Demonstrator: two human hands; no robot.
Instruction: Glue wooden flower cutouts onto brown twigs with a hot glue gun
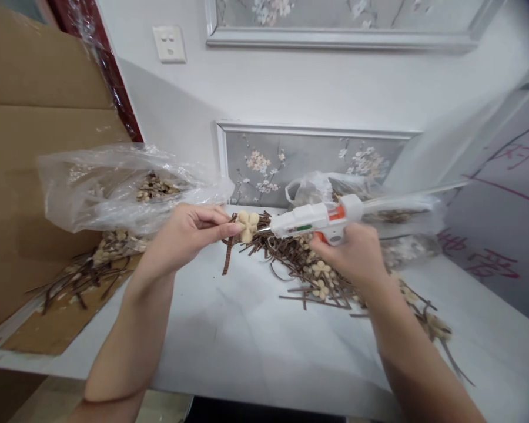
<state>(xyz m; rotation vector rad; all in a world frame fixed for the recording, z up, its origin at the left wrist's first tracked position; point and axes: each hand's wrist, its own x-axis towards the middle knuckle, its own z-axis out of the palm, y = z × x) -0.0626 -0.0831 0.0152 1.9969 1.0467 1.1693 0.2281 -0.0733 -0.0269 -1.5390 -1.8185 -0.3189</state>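
Note:
Between the thumb and fingers of my left hand (194,232) is a cream fabric flower (247,227). A brown checked ribbon (227,257) hangs just below those fingers; I cannot tell whether it is joined to the flower. My right hand (355,252) is wrapped round the grip of a white glue gun (317,216) with orange parts. Its metal nozzle points left, at the right edge of the flower, touching or very close to it. Behind and below the gun lies a heap of brown ribbon pieces (291,255) with more cream flowers (321,290).
A clear plastic bag (114,182) with flowers inside stands at the left, near a large cardboard box (39,176). More brown strips (79,282) lie on cardboard there. Another plastic bag (405,217) sits at the right. The white table (229,341) meets a panelled wall.

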